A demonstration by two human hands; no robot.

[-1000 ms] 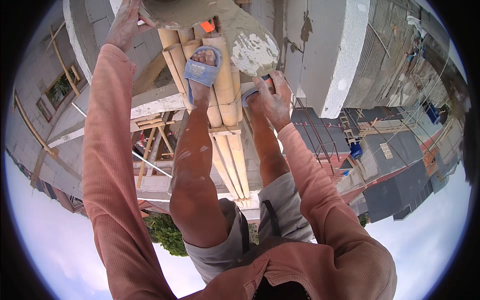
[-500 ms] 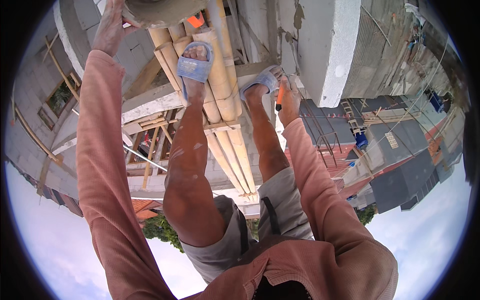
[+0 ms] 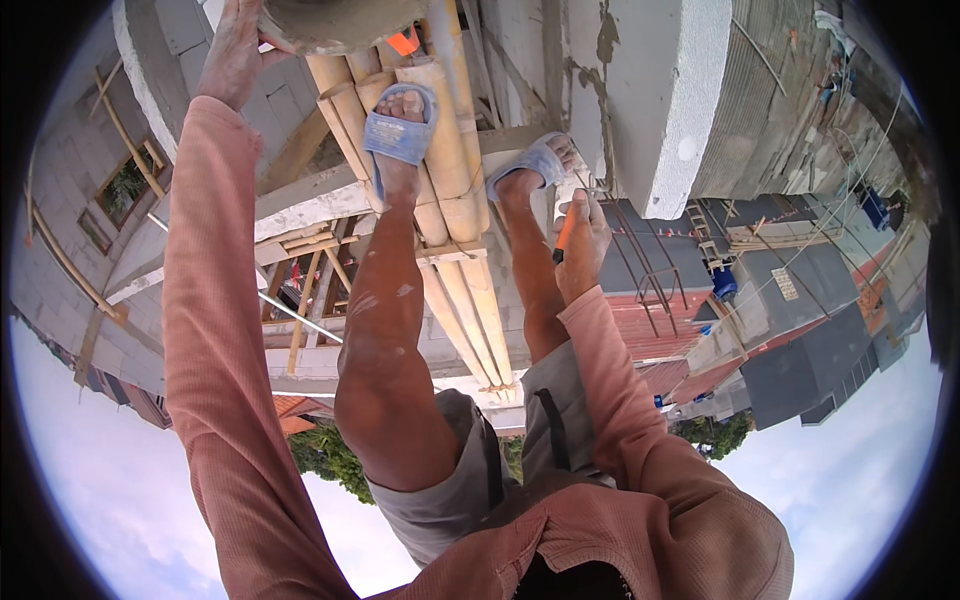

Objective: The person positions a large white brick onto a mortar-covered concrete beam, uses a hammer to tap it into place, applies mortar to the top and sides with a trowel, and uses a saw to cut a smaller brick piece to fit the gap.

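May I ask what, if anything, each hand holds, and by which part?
The right hand holds a tool by its orange handle; the left hand grips a grey container at its left edge.

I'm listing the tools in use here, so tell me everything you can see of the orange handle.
The handle is slim and bright orange with a black end, and looks like plastic. The right hand grips it, hiding part of it. It slants, the black end pointing down and slightly left in the picture, just right of the right leg. Whatever it carries beyond the fingers is too unclear to tell.
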